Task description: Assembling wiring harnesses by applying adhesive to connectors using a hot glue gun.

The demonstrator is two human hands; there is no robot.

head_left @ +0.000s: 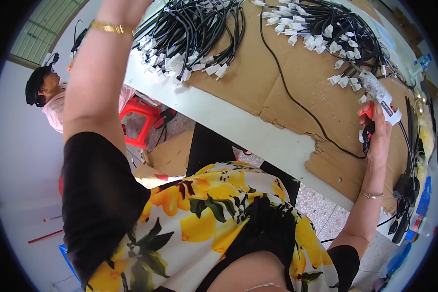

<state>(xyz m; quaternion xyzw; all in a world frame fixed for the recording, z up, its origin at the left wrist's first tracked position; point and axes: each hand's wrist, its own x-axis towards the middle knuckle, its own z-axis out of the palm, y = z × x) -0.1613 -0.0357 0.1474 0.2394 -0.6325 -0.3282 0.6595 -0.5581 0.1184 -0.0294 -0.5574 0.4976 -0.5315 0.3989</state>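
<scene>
My right hand point(378, 130) is closed round a white hot glue gun point(378, 92) with a red trigger, over the right side of the table. Its nozzle points up and left toward white connectors point(343, 80) on a bundle of black cables point(321, 19). A single black cable point(289, 90) curves from the table's far edge down to beneath this hand; I cannot tell whether it joins the gun. My left arm reaches up past a second cable bundle point(199, 29) with white connectors. Of my left hand point(125, 9) only the part near the wrist shows; its fingers are cut off.
Brown cardboard point(238, 92) with a torn edge covers much of the white table point(228, 114). Black cords and a dark plug-like block point(406, 187) lie at the right edge. Left, beyond the table, are a red stool point(143, 119) and another person in pink point(53, 107).
</scene>
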